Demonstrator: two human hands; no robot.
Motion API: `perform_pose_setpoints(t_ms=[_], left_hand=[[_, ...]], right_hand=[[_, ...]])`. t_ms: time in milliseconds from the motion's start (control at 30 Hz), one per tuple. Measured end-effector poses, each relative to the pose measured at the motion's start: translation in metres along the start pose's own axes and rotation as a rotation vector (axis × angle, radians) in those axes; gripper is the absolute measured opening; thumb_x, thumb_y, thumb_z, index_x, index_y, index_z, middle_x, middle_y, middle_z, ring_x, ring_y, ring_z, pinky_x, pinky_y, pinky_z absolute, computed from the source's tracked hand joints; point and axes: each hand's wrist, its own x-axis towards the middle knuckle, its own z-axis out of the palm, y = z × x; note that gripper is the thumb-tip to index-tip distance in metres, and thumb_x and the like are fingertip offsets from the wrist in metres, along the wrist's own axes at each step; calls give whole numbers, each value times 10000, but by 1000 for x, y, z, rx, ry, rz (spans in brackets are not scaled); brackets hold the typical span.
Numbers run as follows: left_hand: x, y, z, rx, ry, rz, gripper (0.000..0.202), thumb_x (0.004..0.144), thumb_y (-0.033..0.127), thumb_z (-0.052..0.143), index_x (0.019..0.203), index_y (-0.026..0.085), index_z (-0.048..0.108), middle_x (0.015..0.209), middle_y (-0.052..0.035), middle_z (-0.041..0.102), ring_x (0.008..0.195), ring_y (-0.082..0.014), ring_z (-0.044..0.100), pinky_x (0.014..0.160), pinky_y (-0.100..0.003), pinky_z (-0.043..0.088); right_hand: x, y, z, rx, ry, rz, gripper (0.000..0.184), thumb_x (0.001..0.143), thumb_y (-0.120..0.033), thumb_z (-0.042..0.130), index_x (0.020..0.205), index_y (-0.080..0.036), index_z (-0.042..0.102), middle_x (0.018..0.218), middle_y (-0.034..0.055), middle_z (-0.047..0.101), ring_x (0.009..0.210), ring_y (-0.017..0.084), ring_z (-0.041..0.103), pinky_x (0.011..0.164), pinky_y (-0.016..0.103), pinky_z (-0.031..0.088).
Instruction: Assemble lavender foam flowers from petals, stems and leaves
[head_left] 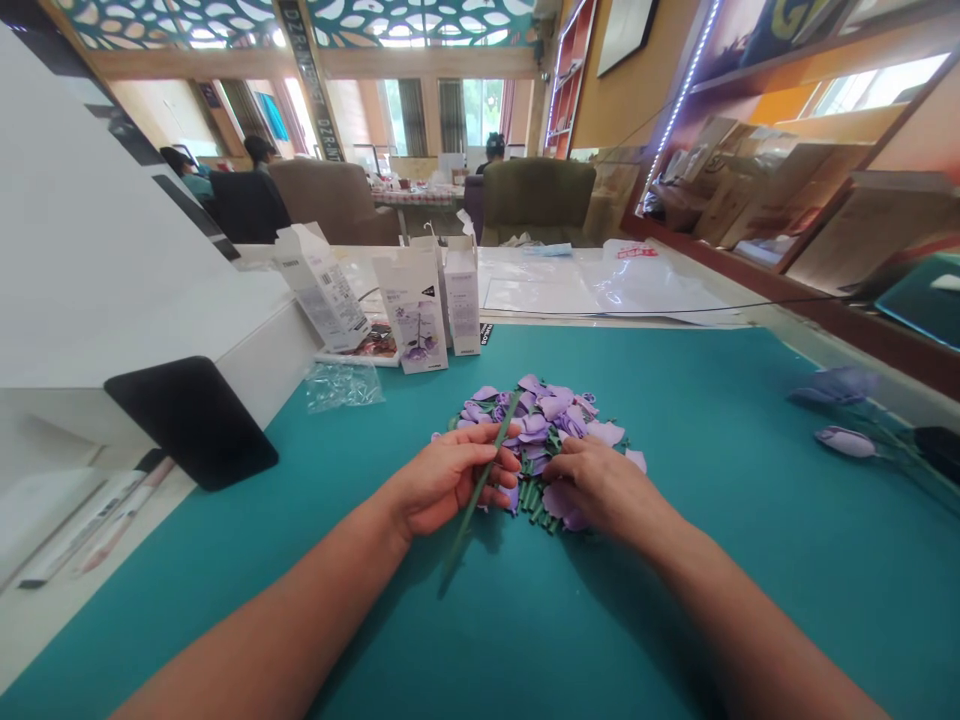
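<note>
My left hand holds a thin green flower stem between thumb and fingers, slanting up to the right above the mat. My right hand reaches into a pile of loose purple petals and green stem pieces. Its fingers are curled down among the petals, and their tips are hidden, so what they pinch does not show. Short green tubes lie in the pile between my two hands.
A teal mat covers the table. Opened white boxes stand behind the pile, near a crumpled clear plastic bag. On the left is a black panel. Purple artificial flowers lie at the right. People sit in the background.
</note>
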Motion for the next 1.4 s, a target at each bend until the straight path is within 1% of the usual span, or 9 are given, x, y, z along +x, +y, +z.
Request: perform_pose_setpoints(t_ms=[233,500,700,800,900,1033,1133,1267,1400], left_hand=[[1,-1,-1,-20,-11,-13,290,842,78,517,1118,135,586,782,-44,613,651,-129,607,588,-265,510],[2,-2,-3,-31,-28,1,264,829,94,548,1085,153,580,777,-40,620,651,-126,602,588,-256,500],[2,-3,-1,-28,-22,-2,268,833,85,535,1088,157,569,769,-38,615,639,-122,598,585,-253,510],[2,-3,-1,-13,-11,-14,281,835,88,522,1106,157,553,777,-39,615,640,-122,600,578,-251,509],[3,-3,-2,51,0,-11,278,814,101,539,1087,151,555,787,-36,623,576,-94,569,490,-195,450],[3,-3,-3,157,-4,2,216,803,183,581,1015,139,582,738,-9,615,446,-41,458,385,-154,318],[3,-3,-3,200,-5,-2,193,803,252,609,957,138,585,678,10,596,417,-32,422,364,-152,262],[2,-3,-2,248,-3,-1,225,797,298,631,955,146,580,664,15,597,418,-32,419,373,-159,243],[1,-2,-1,297,-22,-11,232,803,321,621,940,136,592,664,14,591,424,-30,412,390,-171,246]], right_hand=[[2,3,3,4,6,-26,239,831,-122,533,886,-227,741,809,61,651,771,190,567,644,279,387],[-1,21,-10,43,112,83,245,878,-186,494,864,-240,732,828,44,663,828,194,591,675,275,408],[0,13,-6,48,26,1,266,823,-101,513,809,-224,748,796,50,661,781,190,584,640,274,391],[2,10,-3,47,21,-6,262,839,-124,505,833,-225,746,800,51,663,791,194,588,635,275,394],[2,13,-5,65,88,49,255,873,-174,483,862,-223,732,839,54,671,806,191,597,657,277,407],[-1,24,-13,72,147,162,241,882,-196,475,849,-214,713,876,53,672,835,192,597,686,275,410],[-3,29,-17,68,81,168,232,849,-157,493,803,-205,716,862,53,676,841,188,588,698,265,398],[-3,26,-15,82,-33,109,243,815,-122,512,754,-207,732,808,48,675,789,171,577,674,256,383],[2,18,-9,113,-38,109,219,835,-169,534,811,-209,749,823,56,676,774,167,583,644,255,376]])
